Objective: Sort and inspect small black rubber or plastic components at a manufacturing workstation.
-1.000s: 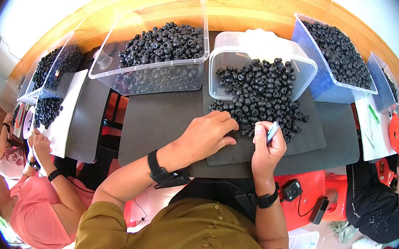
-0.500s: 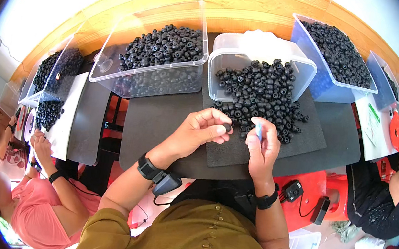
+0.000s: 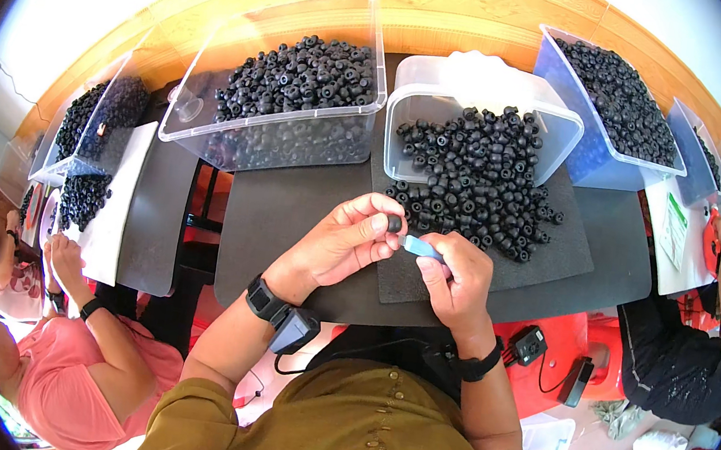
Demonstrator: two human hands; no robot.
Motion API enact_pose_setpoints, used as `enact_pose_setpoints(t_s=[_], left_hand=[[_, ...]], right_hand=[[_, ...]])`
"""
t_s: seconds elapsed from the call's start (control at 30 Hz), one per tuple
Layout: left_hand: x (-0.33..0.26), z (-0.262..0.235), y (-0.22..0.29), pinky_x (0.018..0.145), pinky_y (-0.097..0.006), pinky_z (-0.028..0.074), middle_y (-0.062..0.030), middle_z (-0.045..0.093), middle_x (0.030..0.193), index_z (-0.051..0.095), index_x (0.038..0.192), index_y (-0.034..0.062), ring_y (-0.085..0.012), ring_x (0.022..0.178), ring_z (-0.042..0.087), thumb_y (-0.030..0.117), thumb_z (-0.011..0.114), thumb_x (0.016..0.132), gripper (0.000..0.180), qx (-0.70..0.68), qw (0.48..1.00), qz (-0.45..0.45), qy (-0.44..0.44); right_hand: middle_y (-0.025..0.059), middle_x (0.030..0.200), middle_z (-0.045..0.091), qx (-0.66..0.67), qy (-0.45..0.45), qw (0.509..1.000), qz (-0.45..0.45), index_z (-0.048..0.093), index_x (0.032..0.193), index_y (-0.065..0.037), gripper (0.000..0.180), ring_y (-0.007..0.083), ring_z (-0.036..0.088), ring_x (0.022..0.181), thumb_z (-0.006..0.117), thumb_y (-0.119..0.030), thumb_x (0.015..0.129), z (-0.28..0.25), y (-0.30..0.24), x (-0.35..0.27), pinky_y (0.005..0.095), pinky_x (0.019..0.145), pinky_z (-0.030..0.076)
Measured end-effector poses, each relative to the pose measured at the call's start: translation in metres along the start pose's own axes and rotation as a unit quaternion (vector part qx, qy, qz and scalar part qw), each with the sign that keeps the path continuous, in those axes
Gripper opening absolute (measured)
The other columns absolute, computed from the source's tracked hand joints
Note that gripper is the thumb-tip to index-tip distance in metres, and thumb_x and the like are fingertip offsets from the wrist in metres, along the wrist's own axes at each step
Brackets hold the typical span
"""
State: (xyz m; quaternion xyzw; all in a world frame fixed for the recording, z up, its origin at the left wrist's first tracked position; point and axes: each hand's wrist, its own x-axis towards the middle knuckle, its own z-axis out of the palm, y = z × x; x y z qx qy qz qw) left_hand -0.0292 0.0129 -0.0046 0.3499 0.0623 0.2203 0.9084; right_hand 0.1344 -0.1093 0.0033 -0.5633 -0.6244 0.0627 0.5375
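Observation:
My left hand (image 3: 335,249) pinches a small round black part with a hole (image 3: 394,224) between thumb and fingertips. In my right hand (image 3: 462,283) is a small tool with a light-blue handle (image 3: 422,248). The tool points left, and its thin tip is close to the left fingertips; whether it touches the black part I cannot tell. Just beyond both hands, a heap of similar black parts (image 3: 485,181) spills from a clear plastic bin (image 3: 567,142) lying on its side. A dark mat (image 3: 574,236) lies under the heap.
A clear bin (image 3: 277,140) of black parts stands at the left and a bluish one (image 3: 599,163) at the right, on the dark table (image 3: 292,204). Co-workers sit on both sides: one in pink (image 3: 99,373), one in black (image 3: 682,368). A red stool (image 3: 555,354) is below.
My right hand has turned and moved slightly left, so the blue-handled tool now lies sideways toward the left hand. My left hand has shifted slightly left with the black part.

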Motion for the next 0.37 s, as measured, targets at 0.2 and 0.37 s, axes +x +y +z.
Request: enact_pose_setpoints(t_s=[0.2,0.37], left_hand=[[-0.0014,0.0022,-0.0009,0.076,-0.022,0.05,-0.0064,0.058,0.102,0.056,0.111,0.0074,-0.0104,0.087,0.057,0.018,0.062,0.094,0.021,0.002,1.0,-0.005,0.005],[-0.0017,-0.0012,-0.0021,0.076,-0.022,0.05,-0.006,0.059,0.103,0.056,0.109,0.0076,-0.0101,0.087,0.057,0.018,0.063,0.093,0.021,0.002,1.0,-0.003,0.001]], right_hand=[[0.0086,0.067,0.057,-0.04,-0.01,0.999,-0.012,0.064,0.089,-0.003,0.017,0.025,0.056,0.054,0.069,-0.018,0.082,-0.0001,-0.0043,0.0017,0.0348,0.05,0.043],[0.0085,0.067,0.058,-0.063,-0.012,0.998,-0.012,0.065,0.089,-0.004,0.018,0.025,0.056,0.055,0.069,-0.019,0.082,0.0006,-0.0041,0.0013,0.0346,0.051,0.044]])
